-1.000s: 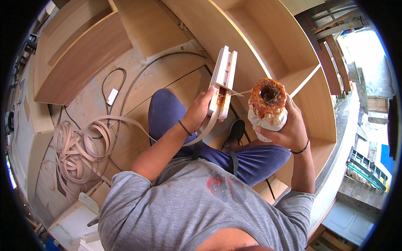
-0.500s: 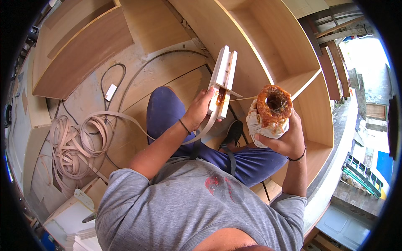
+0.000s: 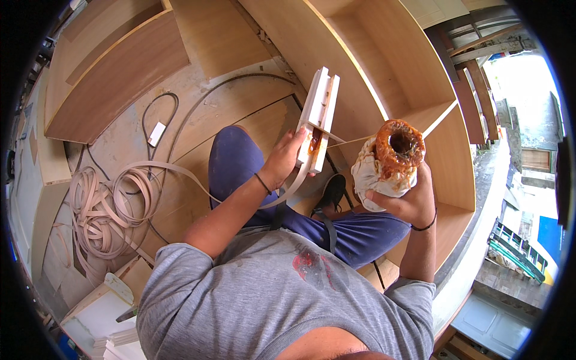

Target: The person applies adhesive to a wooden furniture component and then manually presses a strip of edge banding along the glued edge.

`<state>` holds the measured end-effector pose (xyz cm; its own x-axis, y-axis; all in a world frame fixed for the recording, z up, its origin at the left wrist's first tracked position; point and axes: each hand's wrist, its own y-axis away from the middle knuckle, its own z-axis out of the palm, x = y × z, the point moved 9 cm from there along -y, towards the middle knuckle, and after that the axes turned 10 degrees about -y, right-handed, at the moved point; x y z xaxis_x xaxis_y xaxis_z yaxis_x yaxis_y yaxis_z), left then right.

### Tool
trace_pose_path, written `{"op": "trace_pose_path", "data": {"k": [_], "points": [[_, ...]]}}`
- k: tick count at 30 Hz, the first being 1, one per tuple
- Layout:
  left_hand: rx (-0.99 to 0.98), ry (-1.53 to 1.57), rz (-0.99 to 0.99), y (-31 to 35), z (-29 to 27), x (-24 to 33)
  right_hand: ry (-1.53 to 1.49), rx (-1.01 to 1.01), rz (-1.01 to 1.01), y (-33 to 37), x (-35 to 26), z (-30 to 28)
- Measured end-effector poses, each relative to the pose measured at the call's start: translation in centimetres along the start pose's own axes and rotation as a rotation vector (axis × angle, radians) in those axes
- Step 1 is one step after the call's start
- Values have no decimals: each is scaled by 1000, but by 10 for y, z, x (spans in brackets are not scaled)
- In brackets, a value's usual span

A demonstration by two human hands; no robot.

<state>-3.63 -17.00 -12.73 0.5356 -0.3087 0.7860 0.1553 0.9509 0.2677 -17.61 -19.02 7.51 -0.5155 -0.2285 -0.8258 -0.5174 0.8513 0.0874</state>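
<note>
Above the person's lap, the fingers of the left hand (image 3: pixel 285 157) are clamped on a white channelled block (image 3: pixel 315 107), thumb on its near side, other fingertips behind its lower part. Amber glue (image 3: pixel 314 145) lies in the channel. To the right, the right hand (image 3: pixel 414 198) has its fingers curled around a white-wrapped container (image 3: pixel 379 180), thumb pressed across the wrapping; the container's open rim (image 3: pixel 399 127), crusted with amber, faces up, apart from the block. A pale flat strip (image 3: pixel 294 188) hangs from the block's lower end and loops left to a tangled coil (image 3: pixel 99 210) on the floor. Beyond the hands stands an open wooden cabinet (image 3: pixel 384 54); farther left, a dark cable (image 3: pixel 174 111) loops near another wooden unit (image 3: pixel 123 78).
</note>
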Motion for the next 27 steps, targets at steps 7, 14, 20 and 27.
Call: {"op": "trace_pose_path", "data": {"k": [7, 14, 20, 27], "points": [[33, -33, -52, 1, -3, -6, -36, 19, 21, -4, 2, -4], [24, -32, -54, 0, -5, -9, -51, 35, 11, -2, 1, -5], [4, -44, -48, -1, -6, -5, -35, 39, -35, -1, -1, -2], [2, -48, -39, -5, -17, -1, -207, 48, -72, -2, 4, 2]]}}
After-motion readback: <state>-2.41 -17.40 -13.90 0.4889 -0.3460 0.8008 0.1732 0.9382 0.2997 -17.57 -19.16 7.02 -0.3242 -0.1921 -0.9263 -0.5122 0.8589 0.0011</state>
